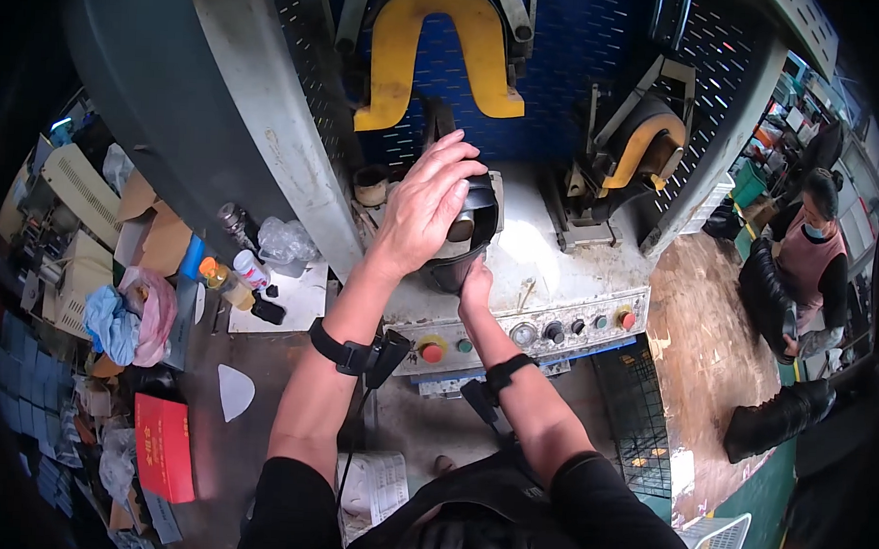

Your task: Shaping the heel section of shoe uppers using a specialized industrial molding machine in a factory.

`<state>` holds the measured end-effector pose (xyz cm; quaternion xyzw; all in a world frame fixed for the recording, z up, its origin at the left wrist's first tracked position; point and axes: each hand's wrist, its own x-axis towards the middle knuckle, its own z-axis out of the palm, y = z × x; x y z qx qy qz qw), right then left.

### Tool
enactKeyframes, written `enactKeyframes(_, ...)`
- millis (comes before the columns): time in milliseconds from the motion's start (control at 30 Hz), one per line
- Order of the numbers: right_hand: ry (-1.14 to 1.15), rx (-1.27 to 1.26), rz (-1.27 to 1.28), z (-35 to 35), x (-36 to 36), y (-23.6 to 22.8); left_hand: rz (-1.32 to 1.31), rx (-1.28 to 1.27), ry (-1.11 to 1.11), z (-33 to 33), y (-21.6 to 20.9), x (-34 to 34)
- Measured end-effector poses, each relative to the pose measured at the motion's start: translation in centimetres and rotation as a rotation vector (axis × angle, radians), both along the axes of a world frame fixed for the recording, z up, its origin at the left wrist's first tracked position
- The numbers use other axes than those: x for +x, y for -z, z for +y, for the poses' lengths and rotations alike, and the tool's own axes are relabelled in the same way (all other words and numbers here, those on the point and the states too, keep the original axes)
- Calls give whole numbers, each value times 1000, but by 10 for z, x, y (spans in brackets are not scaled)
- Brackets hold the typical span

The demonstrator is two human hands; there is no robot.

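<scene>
A black, open-topped piece (449, 273), which looks like a boot or shoe upper, sits around a metal form on the machine in front of me. My left hand (424, 213) lies over its far left side, fingers stretched out and partly covering it. At its near right edge, my right hand (476, 288) pinches the rim between thumb and fingers. A worn yellow U-shaped pad (388, 66) hangs above and behind my left hand. Farther right stands a second station with a curved yellow pad (629, 163).
The control panel (584, 330) with buttons and a dial runs below my hands. A steel post (270, 120) rises left, near bottles (228, 285) and bags. On the right a person (821, 257) holds black pieces beside a black stack (781, 422). A red box (164, 449) lies lower left.
</scene>
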<state>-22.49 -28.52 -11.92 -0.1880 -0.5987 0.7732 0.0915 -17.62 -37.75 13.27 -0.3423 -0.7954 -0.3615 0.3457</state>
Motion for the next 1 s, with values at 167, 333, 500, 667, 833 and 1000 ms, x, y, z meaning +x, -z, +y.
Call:
enactKeyframes(167,-38,543,100,6,-30,-7,-16,-6,-35,-11,6,10)
enactKeyframes(333,83,750,297,12,-38,-23,-262,464,-101,-19,73,56)
enactKeyframes(500,90,767,259,-1,-58,-12,-557,522,-214,-49,147,113)
enactKeyframes(667,87,749,183,-19,-91,11,-733,616,-200,-54,176,140)
enactKeyframes(833,77,888,164,-16,-134,47,-848,677,-133,-38,190,145)
enactKeyframes(1000,-22,876,117,-33,-139,35,-928,714,-90,-39,214,167)
